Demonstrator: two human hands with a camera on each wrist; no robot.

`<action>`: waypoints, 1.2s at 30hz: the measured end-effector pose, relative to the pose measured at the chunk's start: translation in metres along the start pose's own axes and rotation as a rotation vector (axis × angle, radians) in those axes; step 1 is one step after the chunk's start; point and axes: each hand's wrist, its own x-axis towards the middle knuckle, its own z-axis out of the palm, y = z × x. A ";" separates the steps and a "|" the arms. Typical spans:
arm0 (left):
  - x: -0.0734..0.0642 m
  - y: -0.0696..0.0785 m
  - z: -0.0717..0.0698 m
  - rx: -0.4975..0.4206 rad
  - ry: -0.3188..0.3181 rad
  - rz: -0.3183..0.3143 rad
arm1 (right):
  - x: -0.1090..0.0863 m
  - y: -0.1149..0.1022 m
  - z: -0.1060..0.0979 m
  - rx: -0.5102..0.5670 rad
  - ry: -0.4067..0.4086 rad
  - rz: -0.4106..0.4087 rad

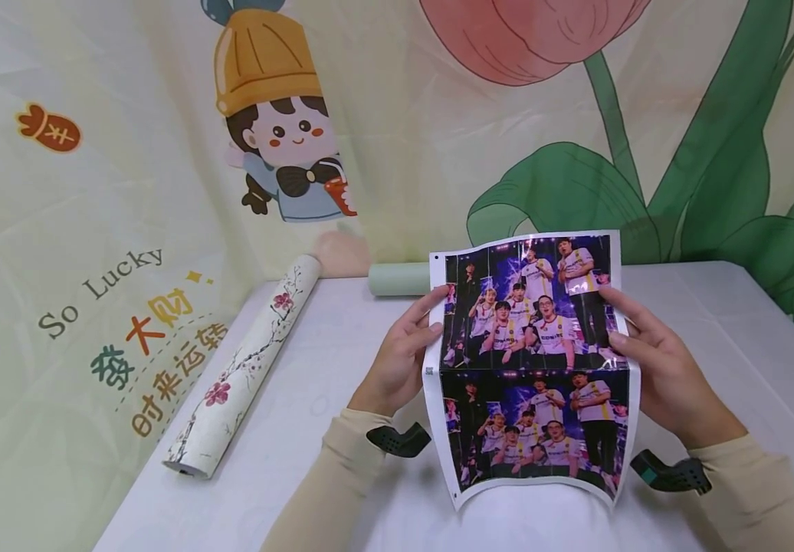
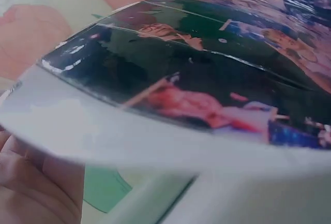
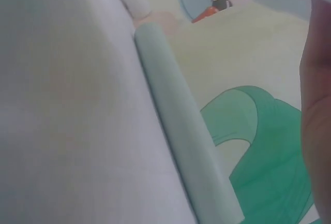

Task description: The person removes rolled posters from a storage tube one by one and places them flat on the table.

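Observation:
A glossy photo sheet point(image 1: 535, 425) with a white border is held up over the table, bearing two group pictures of people in white shirts, one above the other. My left hand point(image 1: 404, 356) pinches its left edge, and my right hand point(image 1: 666, 368) grips the right edge, thumb on the front. The sheet bows, its lower edge curving. Close up in the left wrist view, the sheet point(image 2: 155, 89) covers most of my left hand point(image 2: 39, 182). Only part of my right hand point(image 3: 316, 115) shows in the right wrist view.
On the left of the white-covered table point(image 1: 300, 460) lies a roll with plum-blossom print point(image 1: 245, 368). A pale green roll point(image 1: 397, 280) lies along the back, partly behind the sheet. A printed cloth point(image 1: 397, 138) hangs behind.

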 end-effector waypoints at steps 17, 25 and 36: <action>0.002 0.003 0.012 0.087 0.203 0.133 | -0.001 -0.010 0.012 -0.195 -0.068 0.024; 0.003 -0.002 0.013 0.216 0.193 0.041 | -0.003 -0.010 0.011 -0.031 -0.147 0.008; 0.007 -0.023 0.018 0.130 0.212 0.035 | 0.001 -0.004 0.013 0.227 -0.309 -0.036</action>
